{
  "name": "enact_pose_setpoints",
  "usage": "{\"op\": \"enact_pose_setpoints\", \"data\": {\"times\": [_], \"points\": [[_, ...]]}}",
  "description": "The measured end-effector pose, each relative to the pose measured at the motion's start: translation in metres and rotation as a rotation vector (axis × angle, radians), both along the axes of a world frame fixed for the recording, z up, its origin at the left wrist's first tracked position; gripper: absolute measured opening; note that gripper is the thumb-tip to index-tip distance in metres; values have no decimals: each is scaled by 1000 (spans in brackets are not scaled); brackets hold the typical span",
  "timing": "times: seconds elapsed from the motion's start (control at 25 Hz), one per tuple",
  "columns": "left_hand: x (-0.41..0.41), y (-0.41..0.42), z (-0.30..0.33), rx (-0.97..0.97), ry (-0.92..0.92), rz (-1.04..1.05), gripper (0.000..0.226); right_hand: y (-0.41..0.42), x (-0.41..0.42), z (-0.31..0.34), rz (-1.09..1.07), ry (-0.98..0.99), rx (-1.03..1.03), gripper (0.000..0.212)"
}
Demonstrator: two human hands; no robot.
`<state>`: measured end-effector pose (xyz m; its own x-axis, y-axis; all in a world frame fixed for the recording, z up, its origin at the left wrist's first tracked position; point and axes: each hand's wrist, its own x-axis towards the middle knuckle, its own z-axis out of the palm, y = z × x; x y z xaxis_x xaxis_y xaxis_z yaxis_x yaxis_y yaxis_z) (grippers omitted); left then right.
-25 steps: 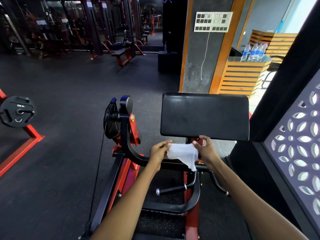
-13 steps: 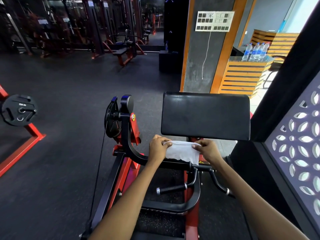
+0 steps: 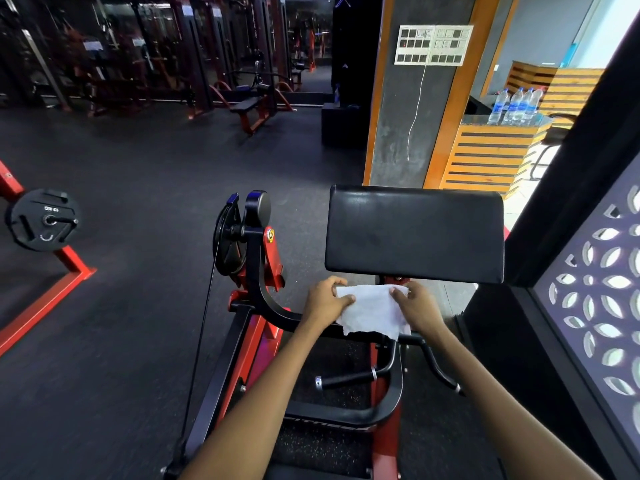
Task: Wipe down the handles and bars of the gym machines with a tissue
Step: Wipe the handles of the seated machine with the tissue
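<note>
A white tissue is stretched flat between my two hands, just above the black curved bar of a red and black curl machine. My left hand pinches its left edge and my right hand pinches its right edge. The tissue's lower edge hangs over the bar and hides part of it. Below the bar, a short black handle with a chrome end points left, and a second handle angles down to the right. The black arm pad stands right behind my hands.
A weight plate sits on a red frame at the left. The machine's own plate hangs at its left pivot. A patterned black screen closes in on the right. A pillar and a counter with water bottles stand behind.
My hands have spread the tissue out wider and flatter between them, with the left hand shifting its hold on the edge. The tissue now hangs lower over the bar.
</note>
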<state>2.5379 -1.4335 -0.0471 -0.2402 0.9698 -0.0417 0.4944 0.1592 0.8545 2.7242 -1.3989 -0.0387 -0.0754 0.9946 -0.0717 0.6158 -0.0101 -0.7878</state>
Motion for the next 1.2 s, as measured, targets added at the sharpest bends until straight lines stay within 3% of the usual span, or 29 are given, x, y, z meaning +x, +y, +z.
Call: {"op": "enact_pose_setpoints", "data": {"times": [0.08, 0.24, 0.36, 0.44, 0.52, 0.6, 0.68, 0.76, 0.84, 0.96, 1.08, 1.2], "points": [[13, -2, 8, 42, -42, -35, 38, -9, -12, 7, 3, -14, 62, 27], [20, 0, 11, 17, -341, -77, 44, -22, -24, 14, 125, 78, 47, 27], [13, -9, 9, 92, -313, -142, 42, -20, -22, 8, 152, 66, 37, 23], [9, -10, 5, 122, -212, -1, 41, -19, -20, 3, 105, 152, -9, 16], [3, -11, 2, -48, -276, 79, 40, -21, -20, 1, 97, 330, -123, 9], [4, -13, -4, -270, -519, 29, 34, -26, -22, -2, 124, 383, -190, 8], [7, -14, -12, -248, -543, 52, 26, -31, -26, -4, 117, 435, -245, 4], [10, -15, -13, -174, -529, 116, 15, -36, -29, -8, 59, 574, -344, 14], [9, -17, -15, -226, -592, 128, 10, -36, -30, -16, 10, 693, -437, 22], [6, -27, -18, -426, -669, 67, 11, -37, -29, -27, -28, 713, -488, 20], [6, -33, -28, -369, -680, 42, 21, -38, -25, -36, 7, 727, -529, 9], [4, -39, -29, -400, -750, 51, 22, -36, -21, -42, 27, 718, -522, 26]]}}
